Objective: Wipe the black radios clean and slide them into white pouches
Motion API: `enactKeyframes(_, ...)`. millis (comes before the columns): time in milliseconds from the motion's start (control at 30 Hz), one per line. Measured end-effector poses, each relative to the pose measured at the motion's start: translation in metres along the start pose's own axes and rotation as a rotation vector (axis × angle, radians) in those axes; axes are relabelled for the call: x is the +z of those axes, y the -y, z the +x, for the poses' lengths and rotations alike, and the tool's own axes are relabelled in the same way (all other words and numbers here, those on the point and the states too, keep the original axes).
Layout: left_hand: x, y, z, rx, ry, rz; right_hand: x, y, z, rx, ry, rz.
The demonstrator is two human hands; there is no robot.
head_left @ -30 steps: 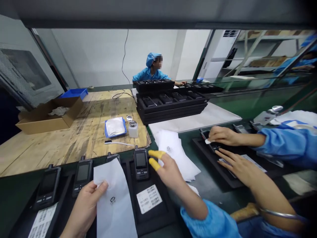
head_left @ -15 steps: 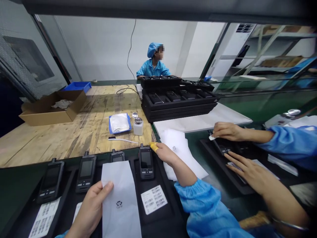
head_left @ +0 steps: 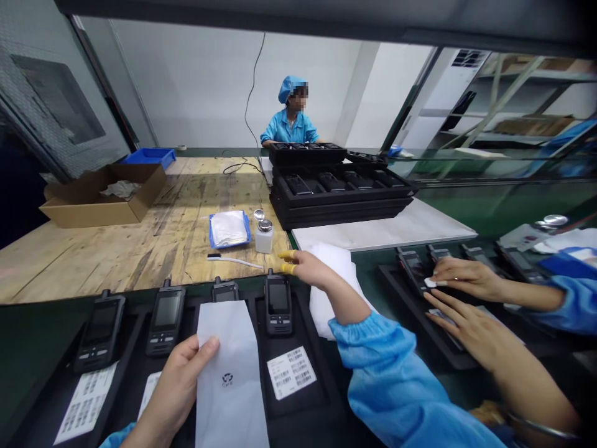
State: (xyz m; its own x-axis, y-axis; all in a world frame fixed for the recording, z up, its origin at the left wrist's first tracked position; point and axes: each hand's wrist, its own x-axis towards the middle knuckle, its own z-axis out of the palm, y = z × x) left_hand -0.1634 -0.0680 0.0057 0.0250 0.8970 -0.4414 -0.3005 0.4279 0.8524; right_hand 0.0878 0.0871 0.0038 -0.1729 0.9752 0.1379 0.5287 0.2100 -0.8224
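Note:
My left hand (head_left: pixel 186 373) pinches a milky plastic bag (head_left: pixel 229 379) with a printed recycling mark, thumb on its front. The bag hangs in front of one handheld radio (head_left: pixel 226 290), covering most of it. My right hand (head_left: pixel 310 269), with yellow finger cots on its fingertips, is stretched out with fingers apart and nothing visible in them. It hovers just beyond the antenna of another black radio (head_left: pixel 278 305). That radio sits in a black foam tray (head_left: pixel 321 398) above a barcode label sheet (head_left: pixel 291 373). Further radios, one of them a left-hand radio (head_left: pixel 100 330), stand at the left.
A toothbrush (head_left: pixel 236 261), a white pump bottle (head_left: pixel 263 238) and a blue tray of wipes (head_left: pixel 229 229) lie ahead. More white bags (head_left: pixel 329 252) are beside my right forearm. At right, a co-worker's hands (head_left: pixel 466 280) wipe a radio. Stacked foam trays (head_left: pixel 342 208) stand behind.
My right hand has lifted slightly away from the radio's antenna and its fingers have spread. My left hand keeps the bag in place. The co-worker's hand moved along the radio; the view shifted slightly.

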Motion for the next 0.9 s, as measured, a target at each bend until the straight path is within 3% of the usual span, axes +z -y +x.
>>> enactKeyframes(133, -0.004, 0.004, 0.0, 0.024, 0.049, 0.011, -0.013, 0.007, 0.008, 0.006, 0.237, 0.106)
enactKeyframes(367, -0.004, 0.002, -0.002, 0.028, 0.074, 0.03, 0.011, 0.01, 0.026, 0.071, 0.356, 0.081)
enactKeyframes(500, -0.004, 0.003, -0.002, 0.036, 0.079, 0.038, -0.007, 0.005, 0.033, 0.002, 0.524, 0.062)
enactKeyframes(667, -0.005, 0.004, -0.003, 0.029, 0.089, 0.04, -0.032, -0.002, 0.034, -0.059, 0.679, -0.153)
enactKeyframes(900, -0.008, 0.006, 0.001, 0.021, 0.066, 0.063, -0.005, 0.029, 0.029, -0.218, 0.667, -0.619)
